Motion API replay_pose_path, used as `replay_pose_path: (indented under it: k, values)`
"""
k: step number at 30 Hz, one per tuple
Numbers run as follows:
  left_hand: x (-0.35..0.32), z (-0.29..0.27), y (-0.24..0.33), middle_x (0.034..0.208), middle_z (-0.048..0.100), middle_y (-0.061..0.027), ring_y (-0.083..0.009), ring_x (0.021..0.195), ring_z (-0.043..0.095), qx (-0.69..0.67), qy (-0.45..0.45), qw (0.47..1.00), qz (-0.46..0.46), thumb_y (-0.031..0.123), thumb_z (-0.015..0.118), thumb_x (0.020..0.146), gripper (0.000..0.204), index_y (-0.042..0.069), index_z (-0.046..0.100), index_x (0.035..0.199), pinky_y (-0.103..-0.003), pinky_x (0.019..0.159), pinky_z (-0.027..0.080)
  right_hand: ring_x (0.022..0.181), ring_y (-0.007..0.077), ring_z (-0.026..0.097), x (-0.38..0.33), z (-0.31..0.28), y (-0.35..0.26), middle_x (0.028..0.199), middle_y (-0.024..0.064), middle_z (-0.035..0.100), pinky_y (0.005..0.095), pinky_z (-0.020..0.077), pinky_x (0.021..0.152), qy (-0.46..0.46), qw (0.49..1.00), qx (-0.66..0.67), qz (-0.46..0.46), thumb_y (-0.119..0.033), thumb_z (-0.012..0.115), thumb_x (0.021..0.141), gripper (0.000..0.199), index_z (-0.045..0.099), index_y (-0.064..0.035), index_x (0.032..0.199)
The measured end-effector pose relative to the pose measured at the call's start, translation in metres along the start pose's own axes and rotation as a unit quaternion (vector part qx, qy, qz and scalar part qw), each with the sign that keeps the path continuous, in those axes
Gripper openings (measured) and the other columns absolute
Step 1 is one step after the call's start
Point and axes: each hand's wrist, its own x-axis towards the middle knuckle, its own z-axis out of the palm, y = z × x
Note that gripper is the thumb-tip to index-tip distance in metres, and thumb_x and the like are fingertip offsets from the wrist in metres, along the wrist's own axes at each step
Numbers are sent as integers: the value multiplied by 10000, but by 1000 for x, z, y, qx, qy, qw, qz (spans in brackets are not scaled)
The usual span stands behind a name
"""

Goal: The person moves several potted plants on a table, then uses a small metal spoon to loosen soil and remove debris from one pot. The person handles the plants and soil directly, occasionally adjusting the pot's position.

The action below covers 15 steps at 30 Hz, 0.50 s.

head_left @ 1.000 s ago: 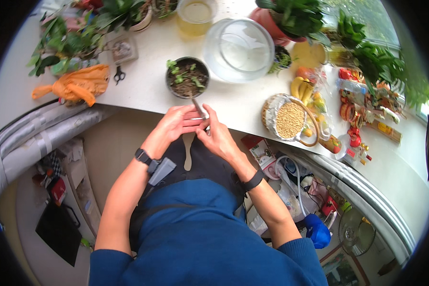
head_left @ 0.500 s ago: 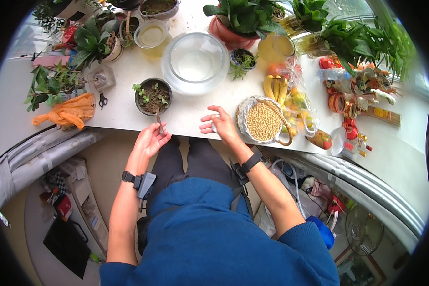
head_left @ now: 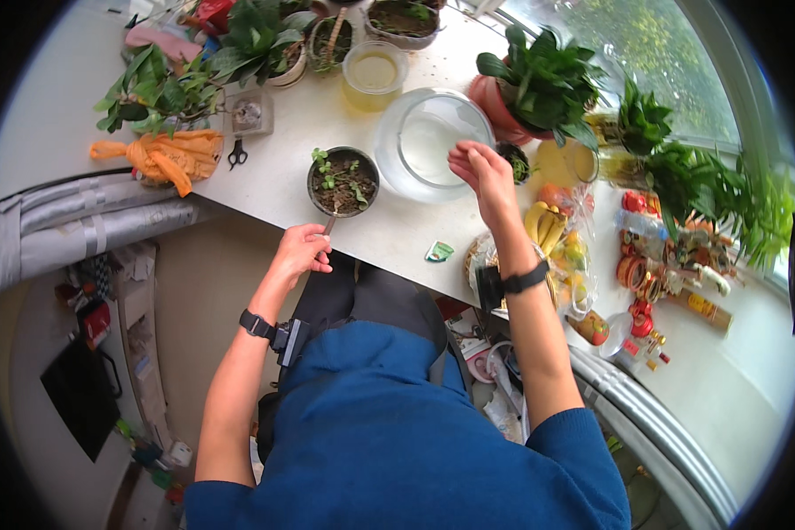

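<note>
In my left hand (head_left: 304,253) is a thin brown stick-like tool (head_left: 329,226), held between the fingers; its far end reaches the near rim of a dark round pot (head_left: 313,194). Small green seedlings (head_left: 329,175) grow in the pot's brown soil. My right hand (head_left: 488,181) is raised at the right side of a large clear glass bowl (head_left: 396,168). Its fingers are drawn together, and anything between them is hidden. A small green and white packet (head_left: 439,252) lies on the table between my arms.
Beyond the bowl stand a tub of yellowish liquid (head_left: 375,78) and a leafy plant in a red pot (head_left: 495,104). Black scissors (head_left: 238,155) and an orange bag (head_left: 163,161) lie to the left. Bananas (head_left: 546,225) and a basket (head_left: 475,258) sit by my right forearm.
My right hand has risen away from the table's front edge to the glass bowl, its spread fingers now drawn together. The packet now shows plainly on the table. The whole view has shifted and turned.
</note>
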Motion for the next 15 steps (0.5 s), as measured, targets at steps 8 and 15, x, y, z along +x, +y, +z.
replay_pose_path:
  k: [8, 15]
  values:
    - [3, -16, -12, 872, 628, -125, -144, 626, 617, -22, -14, 1000, -11, 28, 592, 912, 489, -129, 450, 1353, -328, 564, 615, 1180, 211, 563, 106, 22, 34, 1271, 63, 613, 432, 446, 1016, 66, 970, -109, 207, -150, 488, 998, 323, 589, -44, 1286]
    - [4, -17, -14, 870, 626, -136, -162, 623, 627, -50, -12, 999, -1, 42, 612, 912, 455, -138, 492, 1312, -347, 560, 623, 598, 131, 508, 120, 15, 52, 692, -21, 527, 226, 415, 523, 27, 929, 169, 329, -343, 517, 1040, 305, 553, -152, 805]
